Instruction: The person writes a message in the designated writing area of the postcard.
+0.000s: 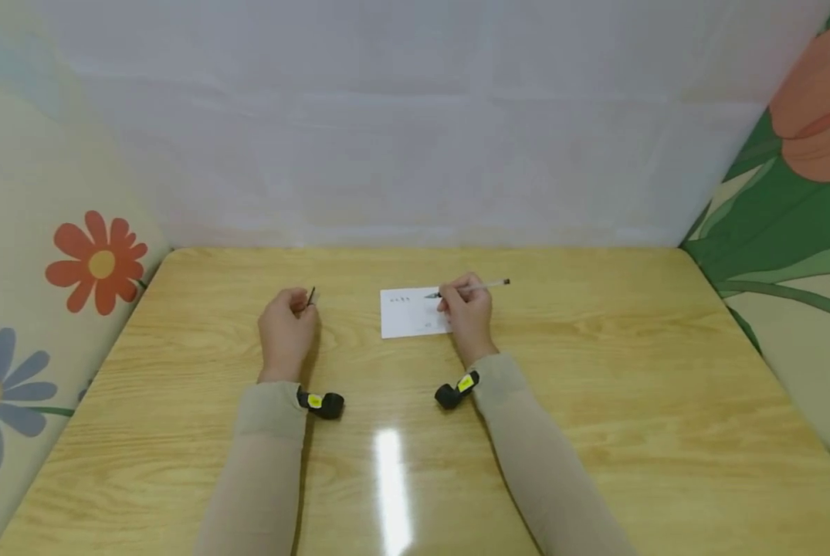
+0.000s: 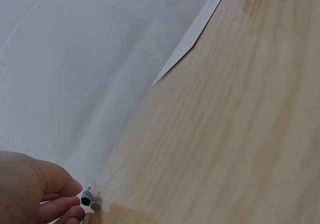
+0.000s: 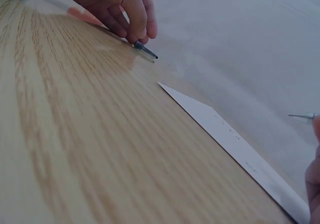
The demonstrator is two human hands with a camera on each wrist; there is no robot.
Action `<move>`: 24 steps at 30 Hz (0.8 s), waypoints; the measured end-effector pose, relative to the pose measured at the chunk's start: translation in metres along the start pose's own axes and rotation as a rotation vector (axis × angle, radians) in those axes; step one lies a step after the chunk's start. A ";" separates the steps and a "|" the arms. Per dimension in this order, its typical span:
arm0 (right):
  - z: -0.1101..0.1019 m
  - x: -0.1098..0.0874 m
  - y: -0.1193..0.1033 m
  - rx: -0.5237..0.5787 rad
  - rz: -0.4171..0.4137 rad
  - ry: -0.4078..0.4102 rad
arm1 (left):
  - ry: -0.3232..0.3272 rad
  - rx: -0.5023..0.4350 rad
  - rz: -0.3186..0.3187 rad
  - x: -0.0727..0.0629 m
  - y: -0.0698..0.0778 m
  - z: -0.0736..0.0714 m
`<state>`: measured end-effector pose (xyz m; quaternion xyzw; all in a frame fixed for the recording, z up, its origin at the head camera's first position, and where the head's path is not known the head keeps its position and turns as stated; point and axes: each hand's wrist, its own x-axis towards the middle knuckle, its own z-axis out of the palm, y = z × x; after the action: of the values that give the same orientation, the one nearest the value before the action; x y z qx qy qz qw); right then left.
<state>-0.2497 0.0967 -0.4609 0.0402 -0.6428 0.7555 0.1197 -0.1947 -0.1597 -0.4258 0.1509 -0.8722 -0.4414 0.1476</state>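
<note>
My right hand (image 1: 469, 313) grips a clear gel pen (image 1: 489, 285) with a dark end, its tip pointing left over a small white paper card (image 1: 404, 320). Small dark marks run along the card's upper part, and a faint mark lies lower down. The right wrist view shows the bare pen tip (image 3: 300, 115) raised above the card. To the left, my left hand (image 1: 286, 328) pinches a pen cap (image 2: 89, 190) between thumb and fingertips, close to the tabletop and apart from the card. Part of the card's right side is hidden beneath my right hand.
The wooden table (image 1: 595, 432) reaches back to a white cloth (image 1: 415, 154). Flower-patterned panels (image 1: 797, 255) stand at both sides. A black wrist camera (image 1: 324, 404) is strapped to each sleeve. A bright light reflection (image 1: 390, 486) lies on the front of the table.
</note>
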 end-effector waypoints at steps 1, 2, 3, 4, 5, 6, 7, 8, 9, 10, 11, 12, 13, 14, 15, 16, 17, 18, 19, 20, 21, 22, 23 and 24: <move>0.000 0.000 0.000 -0.004 -0.003 0.001 | 0.000 0.000 0.003 0.000 -0.001 0.001; -0.001 0.000 0.000 -0.007 -0.006 0.001 | 0.001 0.000 0.007 0.001 -0.002 0.001; -0.001 0.000 0.000 -0.011 -0.007 0.000 | 0.002 0.004 0.011 0.001 -0.003 0.001; -0.001 0.000 0.000 -0.013 -0.007 -0.002 | 0.001 0.009 0.016 0.001 -0.004 0.002; -0.001 0.000 0.000 -0.015 -0.007 -0.004 | -0.001 0.020 0.021 0.001 -0.005 0.002; -0.001 0.000 0.000 -0.015 -0.006 -0.005 | -0.003 0.031 0.024 0.002 -0.006 0.002; -0.001 0.000 0.000 -0.012 -0.006 -0.006 | -0.006 0.042 0.028 0.002 -0.007 0.003; -0.001 0.000 0.001 -0.011 -0.003 -0.004 | -0.010 0.059 0.033 0.003 -0.008 0.004; -0.001 0.000 0.001 -0.010 -0.002 -0.002 | -0.015 0.074 0.035 0.003 -0.009 0.004; -0.001 0.000 0.001 -0.008 -0.001 -0.002 | -0.017 0.086 0.035 0.003 -0.010 0.004; 0.000 0.000 0.001 -0.010 0.002 -0.001 | -0.017 0.097 0.033 0.003 -0.011 0.004; 0.000 -0.001 0.001 -0.010 0.006 -0.001 | -0.016 0.103 0.030 0.003 -0.012 0.004; 0.000 -0.001 0.002 -0.010 0.009 -0.001 | -0.015 0.110 0.026 0.003 -0.013 0.005; 0.001 -0.001 0.002 -0.013 0.013 -0.001 | -0.011 0.118 0.025 0.003 -0.013 0.005; 0.001 -0.002 0.002 -0.013 0.015 0.000 | -0.008 0.120 0.019 0.003 -0.014 0.005; 0.001 -0.002 0.002 -0.013 0.018 -0.001 | -0.003 0.122 0.017 0.003 -0.014 0.005; 0.001 -0.002 0.002 -0.014 0.019 -0.004 | 0.003 0.125 0.014 0.003 -0.015 0.006; 0.001 -0.003 0.002 -0.012 0.021 -0.006 | 0.010 0.130 0.012 0.003 -0.015 0.006; 0.001 -0.003 0.002 -0.010 0.021 -0.008 | 0.018 0.131 0.011 0.003 -0.015 0.006; 0.001 -0.003 0.001 -0.006 0.020 -0.008 | 0.024 0.131 0.009 0.003 -0.015 0.006; 0.001 -0.003 0.001 -0.003 0.019 -0.006 | 0.028 0.131 0.011 0.003 -0.015 0.007; 0.000 -0.002 0.001 -0.001 0.016 -0.004 | 0.032 0.129 0.014 0.003 -0.014 0.007; 0.000 -0.002 0.000 0.001 0.013 -0.002 | 0.035 0.126 0.016 0.004 -0.014 0.007; 0.000 -0.002 0.000 0.002 0.009 0.001 | 0.038 0.124 0.021 0.004 -0.013 0.007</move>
<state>-0.2479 0.0965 -0.4612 0.0368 -0.6422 0.7567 0.1166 -0.1992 -0.1634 -0.4404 0.1591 -0.8963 -0.3820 0.1591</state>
